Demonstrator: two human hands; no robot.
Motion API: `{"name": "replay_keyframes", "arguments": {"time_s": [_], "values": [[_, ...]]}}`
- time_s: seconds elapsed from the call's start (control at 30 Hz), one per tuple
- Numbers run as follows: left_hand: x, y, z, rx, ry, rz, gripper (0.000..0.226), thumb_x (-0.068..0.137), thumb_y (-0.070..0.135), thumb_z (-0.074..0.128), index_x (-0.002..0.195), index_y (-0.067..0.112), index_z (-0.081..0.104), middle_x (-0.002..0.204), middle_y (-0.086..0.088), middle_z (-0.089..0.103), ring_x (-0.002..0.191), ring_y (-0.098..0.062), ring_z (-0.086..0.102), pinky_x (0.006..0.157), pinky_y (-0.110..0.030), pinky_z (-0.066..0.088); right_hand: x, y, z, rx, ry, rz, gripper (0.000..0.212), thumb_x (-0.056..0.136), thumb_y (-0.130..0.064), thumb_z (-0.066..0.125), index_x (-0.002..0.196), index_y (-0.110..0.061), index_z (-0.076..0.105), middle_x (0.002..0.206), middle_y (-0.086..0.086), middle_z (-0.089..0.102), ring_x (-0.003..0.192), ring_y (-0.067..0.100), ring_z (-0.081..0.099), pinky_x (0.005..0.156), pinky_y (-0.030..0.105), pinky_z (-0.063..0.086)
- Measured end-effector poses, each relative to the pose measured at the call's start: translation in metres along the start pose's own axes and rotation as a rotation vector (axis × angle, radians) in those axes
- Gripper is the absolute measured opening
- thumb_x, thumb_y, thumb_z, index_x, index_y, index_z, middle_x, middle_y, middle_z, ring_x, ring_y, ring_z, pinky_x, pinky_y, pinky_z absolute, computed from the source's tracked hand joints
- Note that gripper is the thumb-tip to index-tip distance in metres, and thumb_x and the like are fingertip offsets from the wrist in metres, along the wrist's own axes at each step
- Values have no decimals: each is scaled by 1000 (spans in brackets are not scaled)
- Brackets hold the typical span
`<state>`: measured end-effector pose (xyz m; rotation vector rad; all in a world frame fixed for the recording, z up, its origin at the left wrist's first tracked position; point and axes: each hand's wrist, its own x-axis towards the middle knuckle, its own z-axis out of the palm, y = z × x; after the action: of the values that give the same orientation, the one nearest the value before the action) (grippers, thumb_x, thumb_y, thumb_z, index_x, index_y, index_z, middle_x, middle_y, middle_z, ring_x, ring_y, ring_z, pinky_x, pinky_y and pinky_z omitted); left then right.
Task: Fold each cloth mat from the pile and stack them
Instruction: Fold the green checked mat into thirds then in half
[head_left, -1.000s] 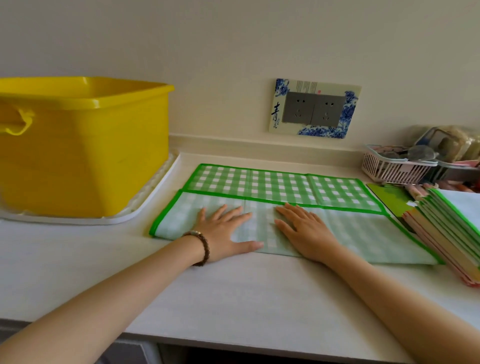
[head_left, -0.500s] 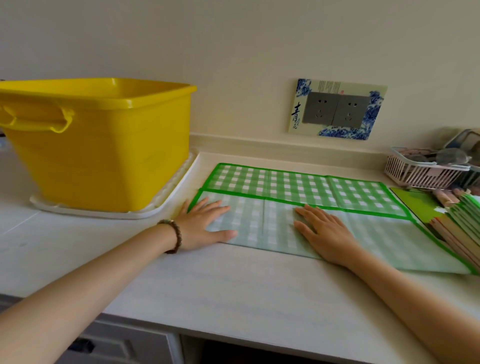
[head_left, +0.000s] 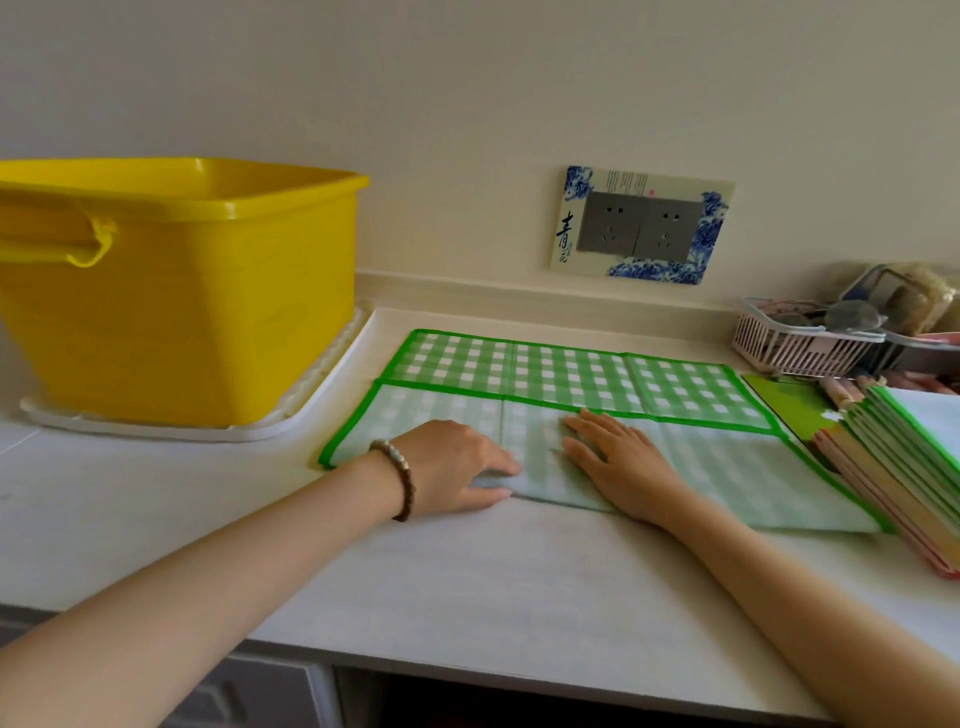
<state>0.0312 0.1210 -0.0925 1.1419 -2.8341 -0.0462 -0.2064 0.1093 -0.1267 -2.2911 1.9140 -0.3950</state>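
Observation:
A green-and-white checked cloth mat (head_left: 561, 374) with a bright green border lies on the white counter, its near half folded over so the pale underside faces up. My left hand (head_left: 452, 467), a bead bracelet on its wrist, rests on the folded part near the middle, its fingers and thumb curled around the mat's near edge. My right hand (head_left: 618, 462) lies flat on the mat just to the right, fingers spread. A slanted stack of folded mats (head_left: 898, 467) sits at the right edge, overlapping the mat's right end.
A large yellow plastic tub (head_left: 182, 291) stands on a white tray (head_left: 218, 428) at the left. A pink slotted basket (head_left: 795, 345) with odds and ends sits at the back right. A double wall socket (head_left: 644, 223) is above the counter (head_left: 493, 571).
My left hand slid right from the mat's left part toward the middle, and its flat fingers curled onto the near edge. My right hand stayed flat in place.

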Motion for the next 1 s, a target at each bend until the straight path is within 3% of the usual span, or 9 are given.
{"name": "replay_keyframes", "arguments": {"time_s": [0.13,0.33,0.4,0.57,0.67,0.77,0.83,0.9,1.0], "values": [[-6,3,5,88,17,63,58,92,48,21,140,25,43,147,9,39,130,-11,44,102,-30,40,-20,-5,-12,264,-49,-152,40,99,-37,36,136,-29,47,147,-14,36,133,-3,30,106,10,16],[-1,-3,15,163,-21,65,74,87,50,0,142,20,39,146,4,41,130,-17,46,99,-38,44,-51,10,-16,161,-181,-310,47,93,-48,30,139,-41,35,147,-27,24,137,-12,14,113,14,6],[-1,-7,15,96,-22,-5,68,90,54,7,139,26,44,141,4,49,126,-18,50,98,-36,43,-58,19,-21,163,-166,-313,48,90,-51,32,138,-45,34,145,-29,25,136,-14,14,113,13,8],[-1,-10,7,-62,71,-113,70,81,63,11,109,25,63,99,-1,69,88,-20,61,77,-31,44,-68,41,-29,160,-152,-271,39,95,-40,43,130,-56,33,143,-30,31,134,-14,22,112,12,15],[-2,-9,-3,-127,83,-103,45,95,51,29,71,16,45,62,0,47,58,-11,43,60,-27,33,-76,53,-40,127,-126,-219,38,98,-32,43,133,-46,41,138,-29,37,130,-11,32,111,13,23],[-1,-8,-17,-258,20,-114,39,100,30,37,63,19,30,56,6,30,50,-7,30,53,-20,26,-80,61,-57,145,-126,-90,39,89,-53,45,120,-35,61,113,-16,64,101,2,60,89,21,46],[1,-6,-29,-340,-62,-123,39,100,26,39,62,20,29,57,7,25,47,-5,28,51,-18,26,-78,63,-74,167,-154,-74,66,72,-80,40,89,-23,69,76,-12,60,66,6,52,65,27,44],[2,-5,-42,-386,-134,-112,39,99,28,40,62,20,30,59,8,23,47,-4,26,52,-17,25,-72,63,-89,178,-218,-93,66,72,-77,41,72,-14,61,64,-5,42,59,10,37,58,28,34],[0,-3,-65,-419,-220,-133,37,96,32,45,60,22,42,59,15,20,42,9,26,48,-9,28,-69,53,-113,206,-387,-103,48,77,-60,51,65,-14,55,62,-6,35,59,10,31,56,22,30]]}}
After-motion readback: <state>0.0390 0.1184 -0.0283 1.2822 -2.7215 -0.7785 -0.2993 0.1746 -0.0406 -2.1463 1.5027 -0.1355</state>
